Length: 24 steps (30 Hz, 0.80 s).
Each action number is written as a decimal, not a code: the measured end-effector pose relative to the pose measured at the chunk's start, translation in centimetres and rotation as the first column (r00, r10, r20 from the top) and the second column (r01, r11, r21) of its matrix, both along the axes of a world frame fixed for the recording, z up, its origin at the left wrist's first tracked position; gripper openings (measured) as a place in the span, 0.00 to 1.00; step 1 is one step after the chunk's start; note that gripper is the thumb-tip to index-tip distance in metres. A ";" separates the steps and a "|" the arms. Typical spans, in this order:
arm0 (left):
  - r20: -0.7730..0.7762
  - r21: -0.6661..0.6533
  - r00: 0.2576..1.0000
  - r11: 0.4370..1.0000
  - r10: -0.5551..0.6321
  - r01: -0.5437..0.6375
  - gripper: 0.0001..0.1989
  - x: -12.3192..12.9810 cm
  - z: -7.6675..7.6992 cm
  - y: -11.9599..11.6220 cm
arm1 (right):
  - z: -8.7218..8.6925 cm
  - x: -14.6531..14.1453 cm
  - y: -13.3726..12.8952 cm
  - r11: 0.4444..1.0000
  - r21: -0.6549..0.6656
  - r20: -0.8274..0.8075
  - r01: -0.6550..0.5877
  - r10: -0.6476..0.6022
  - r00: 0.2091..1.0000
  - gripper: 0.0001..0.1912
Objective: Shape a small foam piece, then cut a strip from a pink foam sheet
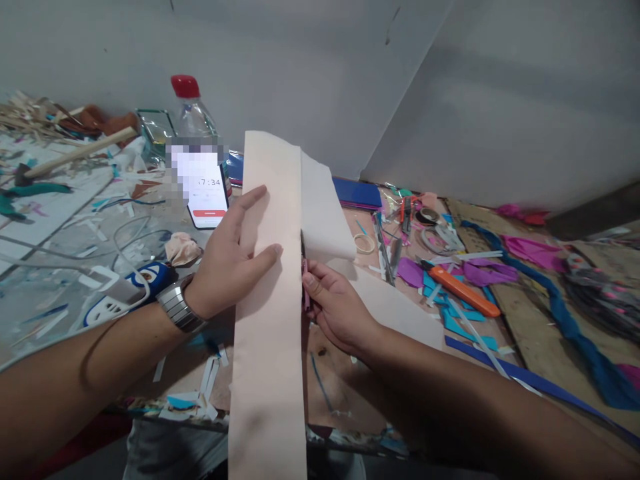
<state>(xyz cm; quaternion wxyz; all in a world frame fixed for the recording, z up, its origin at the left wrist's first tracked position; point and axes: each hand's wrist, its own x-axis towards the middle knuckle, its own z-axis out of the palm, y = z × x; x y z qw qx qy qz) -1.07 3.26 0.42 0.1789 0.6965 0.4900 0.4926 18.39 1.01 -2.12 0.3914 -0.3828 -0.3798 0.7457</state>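
Note:
A long pale strip of paper or thin board runs upright through the middle of the head view, its lower end past the table's front edge. My left hand, with a metal watch at the wrist, holds the strip from its left side, thumb and a finger on its face. At the strip's right edge, my right hand is closed on small scissors with pinkish handles, whose blades are mostly hidden by the strip. A wider pale sheet curves away behind the strip on the right.
A lit phone leans before a red-capped bottle. A power strip with cables lies left, near green-handled pliers. Right are an orange cutter, tape rolls, blue and pink scraps. A wall stands behind.

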 end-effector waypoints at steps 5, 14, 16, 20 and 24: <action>0.004 0.003 1.000 1.000 -0.001 0.001 0.38 0.1 0.2 -0.1 | 0.2 -0.1 -0.1 1.000 0.005 -0.002 0.008 -0.008 1.000 0.19; 0.006 0.000 1.000 1.000 -0.006 0.006 0.38 0.2 0.1 -0.1 | 0.4 -0.1 0.0 1.000 -0.008 -0.034 0.024 -0.024 0.999 0.21; 0.011 -0.005 1.000 1.000 -0.012 0.012 0.38 0.2 0.0 -0.2 | 0.3 -0.1 0.1 1.000 -0.005 -0.052 0.022 -0.022 0.998 0.21; 0.006 -0.004 1.000 1.000 -0.005 0.005 0.39 0.2 0.0 -0.2 | -0.1 0.1 0.4 1.000 0.026 -0.031 0.018 -0.017 0.999 0.21; 0.014 0.008 1.000 1.000 0.008 -0.008 0.39 0.0 0.1 0.0 | -0.5 0.4 0.7 0.997 0.073 0.000 -0.020 0.020 1.000 0.20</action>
